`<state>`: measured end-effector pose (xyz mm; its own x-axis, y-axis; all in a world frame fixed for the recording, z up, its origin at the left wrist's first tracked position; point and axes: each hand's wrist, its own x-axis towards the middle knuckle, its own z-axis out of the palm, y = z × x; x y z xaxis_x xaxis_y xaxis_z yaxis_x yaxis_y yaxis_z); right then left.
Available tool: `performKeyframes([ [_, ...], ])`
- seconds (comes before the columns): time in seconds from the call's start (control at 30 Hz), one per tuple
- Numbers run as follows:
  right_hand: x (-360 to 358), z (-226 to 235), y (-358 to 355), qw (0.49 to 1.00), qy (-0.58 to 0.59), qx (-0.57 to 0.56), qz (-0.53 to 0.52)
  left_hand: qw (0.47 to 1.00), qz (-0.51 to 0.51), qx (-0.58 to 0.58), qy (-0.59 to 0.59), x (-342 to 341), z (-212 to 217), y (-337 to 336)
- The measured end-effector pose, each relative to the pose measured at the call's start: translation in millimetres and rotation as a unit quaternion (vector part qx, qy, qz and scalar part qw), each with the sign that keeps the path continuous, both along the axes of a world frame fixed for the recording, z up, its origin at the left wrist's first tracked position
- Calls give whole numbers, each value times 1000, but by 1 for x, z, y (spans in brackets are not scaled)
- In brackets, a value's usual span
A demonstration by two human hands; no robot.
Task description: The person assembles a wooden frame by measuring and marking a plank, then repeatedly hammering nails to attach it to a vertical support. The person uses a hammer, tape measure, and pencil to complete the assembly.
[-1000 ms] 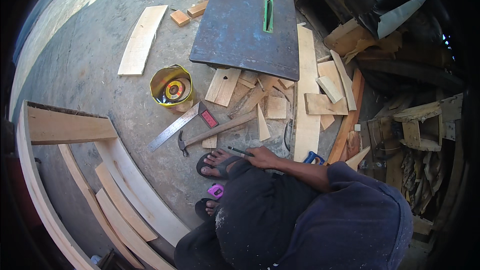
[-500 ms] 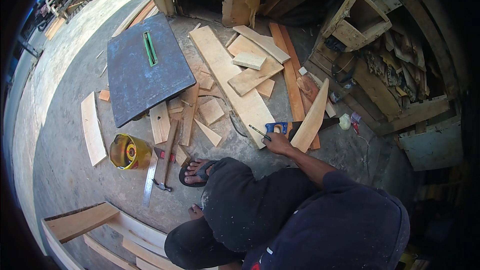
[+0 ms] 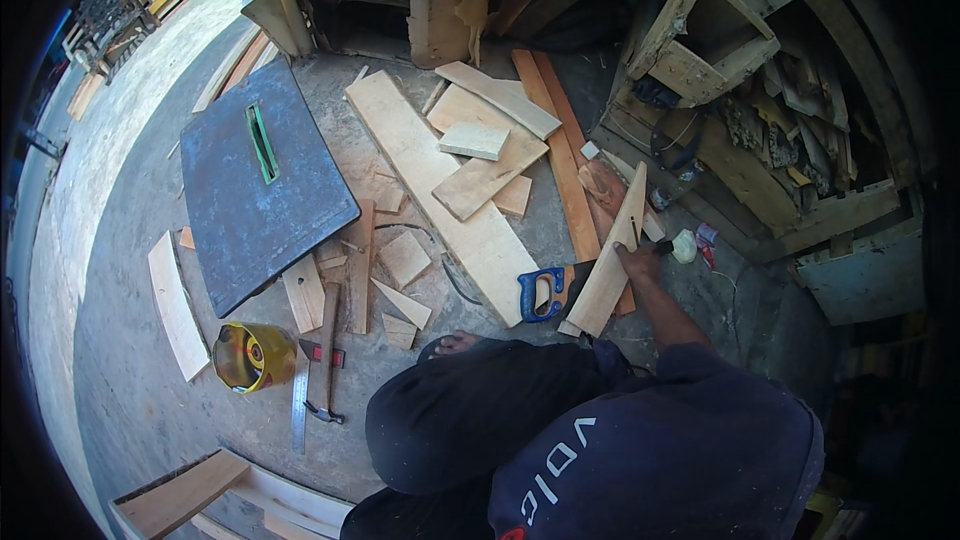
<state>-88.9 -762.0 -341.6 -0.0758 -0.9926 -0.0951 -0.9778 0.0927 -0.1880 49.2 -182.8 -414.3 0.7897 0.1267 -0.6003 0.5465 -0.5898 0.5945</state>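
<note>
My right hand [image 3: 642, 264] is closed at the right edge of a pale tapered board [image 3: 606, 275]. A thin pencil [image 3: 634, 229] sticks up from its fingers against the board. Under the board lies a handsaw [image 3: 543, 295] with a blue handle; the handle shows on the left, while the board hides most of the blade. My left hand is out of view.
Left of the saw, a long plank [image 3: 440, 190] carries several offcuts. A dark tabletop [image 3: 265, 180] with a green-edged slot stands farther left. A yellow bucket [image 3: 255, 358], a hammer [image 3: 326, 360] and a metal square [image 3: 300, 405] are on the floor. Scrap wood [image 3: 790, 130] fills the right.
My right hand has moved right, from beside the saw handle to the tapered board's right edge, with the pencil still in its fingers. The view has shifted, and my knee now covers most of my foot.
</note>
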Motion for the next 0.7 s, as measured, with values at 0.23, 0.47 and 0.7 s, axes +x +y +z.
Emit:
performKeyframes([
  [0.23,26,10,-22,955,-251,137,82,999,6,47,18,11,-3,-5],
  [0.47,188,91,-113,938,-82,-160,296,995,13,82,46,11,-8,-4],
  [0.7,289,31,-108,912,56,18,405,993,38,94,63,2,-10,5],
])
